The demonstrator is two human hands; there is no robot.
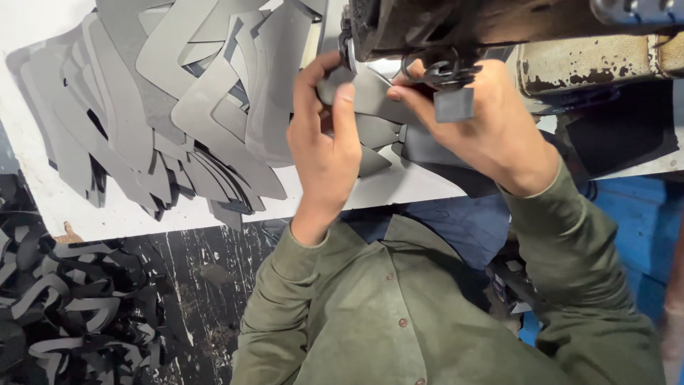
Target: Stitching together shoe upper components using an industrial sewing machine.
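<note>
My left hand (324, 139) and my right hand (477, 125) both pinch a grey cut piece of sheet material (370, 96) right under the dark head of a sewing machine (456, 28). The left thumb and forefinger grip its left edge. The right fingers press its right side beside the machine's foot (450, 75), where a small grey flap hangs down. More grey pieces (381, 139) trail below the held one, between my hands. Both arms wear olive green sleeves.
A big fanned heap of grey cut pieces (178, 100) covers the white table (92, 214) to the left. Dark offcut strips (64, 299) pile on the floor at lower left. The worn machine body (591, 64) stretches right.
</note>
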